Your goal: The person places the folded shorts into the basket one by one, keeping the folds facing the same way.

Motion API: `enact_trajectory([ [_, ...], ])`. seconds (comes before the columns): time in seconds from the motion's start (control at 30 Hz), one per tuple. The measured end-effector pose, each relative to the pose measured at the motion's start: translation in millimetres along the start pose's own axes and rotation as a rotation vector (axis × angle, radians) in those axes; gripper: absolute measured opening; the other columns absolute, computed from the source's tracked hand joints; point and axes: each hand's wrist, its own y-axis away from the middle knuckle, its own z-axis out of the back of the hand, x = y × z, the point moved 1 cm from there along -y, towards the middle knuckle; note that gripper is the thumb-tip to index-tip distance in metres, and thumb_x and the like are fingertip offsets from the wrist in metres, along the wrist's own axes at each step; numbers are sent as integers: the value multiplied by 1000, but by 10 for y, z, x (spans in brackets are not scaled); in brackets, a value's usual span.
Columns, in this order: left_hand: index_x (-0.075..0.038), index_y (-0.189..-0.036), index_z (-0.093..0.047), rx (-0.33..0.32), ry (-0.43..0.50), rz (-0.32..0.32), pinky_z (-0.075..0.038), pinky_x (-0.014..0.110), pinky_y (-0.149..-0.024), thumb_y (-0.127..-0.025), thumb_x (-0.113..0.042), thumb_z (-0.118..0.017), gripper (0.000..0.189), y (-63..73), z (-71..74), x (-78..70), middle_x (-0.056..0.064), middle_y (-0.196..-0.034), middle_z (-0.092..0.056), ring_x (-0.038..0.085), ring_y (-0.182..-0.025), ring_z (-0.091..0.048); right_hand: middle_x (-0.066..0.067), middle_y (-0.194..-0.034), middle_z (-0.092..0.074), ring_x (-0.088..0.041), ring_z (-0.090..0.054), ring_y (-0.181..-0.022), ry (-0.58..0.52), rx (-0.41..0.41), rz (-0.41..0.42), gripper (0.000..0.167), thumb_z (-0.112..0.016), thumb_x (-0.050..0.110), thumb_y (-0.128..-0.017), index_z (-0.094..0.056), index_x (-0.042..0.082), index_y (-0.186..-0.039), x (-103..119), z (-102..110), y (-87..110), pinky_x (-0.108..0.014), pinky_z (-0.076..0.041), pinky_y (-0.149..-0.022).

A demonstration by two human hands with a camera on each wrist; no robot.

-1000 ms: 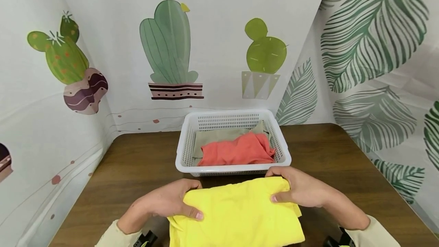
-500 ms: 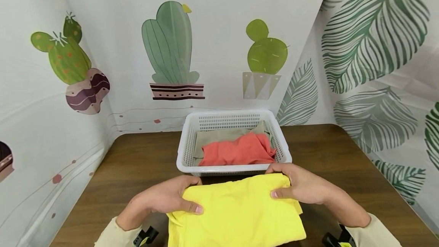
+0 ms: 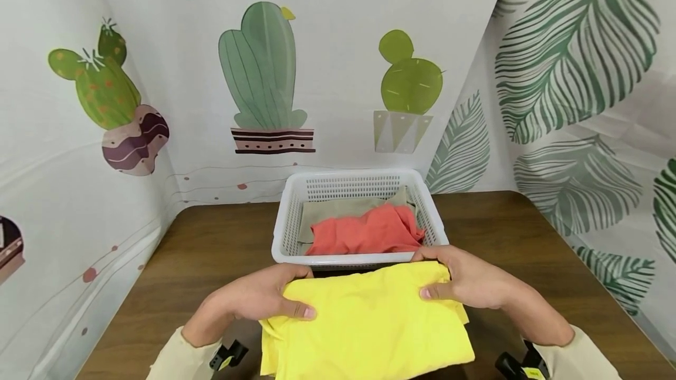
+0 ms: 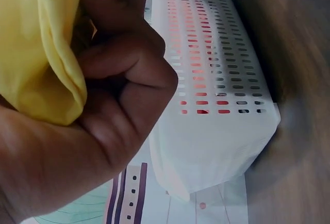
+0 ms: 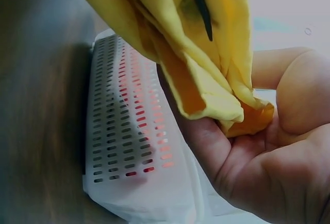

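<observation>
A folded yellow cloth (image 3: pixel 364 324) hangs between both hands in front of the basket. My left hand (image 3: pixel 264 295) grips its upper left corner, thumb on the near face and the other fingers behind. At the upper right corner my right hand (image 3: pixel 472 280) pinches it the same way, its fingertips right at the basket's front rim in the head view. In the right wrist view the cloth (image 5: pixel 206 69) shows several layered folds and a dark strip of print. The left wrist view shows curled fingers (image 4: pixel 129 64) around the cloth's edge.
Behind the cloth stands a white plastic basket (image 3: pixel 282 230) with slotted walls. Inside it lie a red folded cloth (image 3: pixel 364 230) and a grey-green cloth (image 3: pixel 322 211) beneath. The brown wooden table (image 3: pixel 211 251) meets a white curtain (image 3: pixel 338 63) printed with cacti and leaves.
Both hands have moved slightly up and forward with the yellow cloth, closer to the basket's front rim. The basket and its contents stay put.
</observation>
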Motion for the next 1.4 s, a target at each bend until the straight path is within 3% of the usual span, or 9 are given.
enact_trajectory([
  [0.33,-11,-106,-67,-2,0,8,-53,26,-78,-94,-25,-83,25,-17,55,-30,0,-89,-69,12,-82,-65,-5,-94,-70,-16,-69,-85,74,-26,18,23,-79,17,-96,-66,12,-114,30,47,-24,-29,-57,-79],
  [0.7,-12,-105,-68,-25,-58,9,-52,27,-79,-93,-29,-83,26,-12,103,-52,-2,-89,-68,14,-86,-64,-7,-99,-71,-18,-70,-90,66,-25,9,26,-79,15,-96,-66,12,-118,36,59,-54,-29,-58,-82],
  [1.4,-11,-106,-68,-26,-56,23,-54,29,-82,-92,-28,-85,28,-50,148,-121,0,-92,-71,18,-92,-66,-7,-100,-71,-19,-70,-89,72,-29,20,27,-79,15,-95,-68,14,-120,66,114,-47,-30,-58,-81],
])
